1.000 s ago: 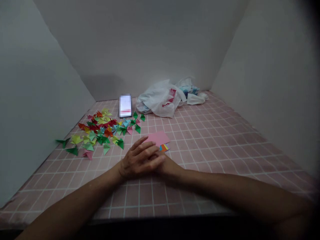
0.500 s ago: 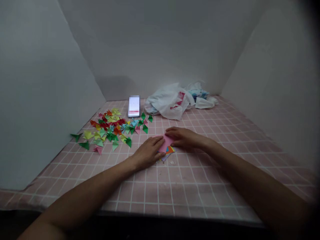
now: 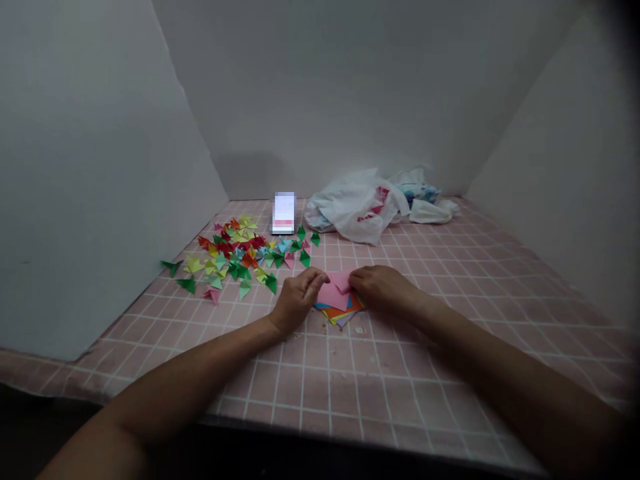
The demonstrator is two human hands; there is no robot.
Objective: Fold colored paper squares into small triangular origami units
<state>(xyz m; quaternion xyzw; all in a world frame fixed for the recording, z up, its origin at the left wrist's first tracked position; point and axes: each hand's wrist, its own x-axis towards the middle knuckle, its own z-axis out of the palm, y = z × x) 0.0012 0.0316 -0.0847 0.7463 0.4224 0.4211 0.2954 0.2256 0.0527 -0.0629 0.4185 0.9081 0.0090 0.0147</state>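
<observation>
A sheet of pink origami paper (image 3: 333, 295) is between my hands, with a flap lifted near its right side. My left hand (image 3: 299, 297) pinches its left edge between thumb and fingers. At the right edge, my right hand (image 3: 383, 287) is closed on the paper, its fingertips partly hidden. Beneath the pink sheet lies a small fanned stack of coloured paper (image 3: 345, 312), showing blue, orange, yellow and lilac edges. Left of my hands spreads a pile of small folded paper pieces (image 3: 239, 270) in green, red, yellow, pink and pale blue.
A phone (image 3: 283, 215) with a lit, blurred screen stands upright at the back. White plastic bags (image 3: 367, 207) lie crumpled beside it, with a smaller bundle (image 3: 430, 207) to their right. Pale walls enclose the pink checked tablecloth (image 3: 320, 380). Small scraps (image 3: 359, 330) lie before the stack.
My left hand has gone from lying flat on the pink paper to pinching its edge. My right fingers have curled in and a flap is raised. The whole view has shifted slightly.
</observation>
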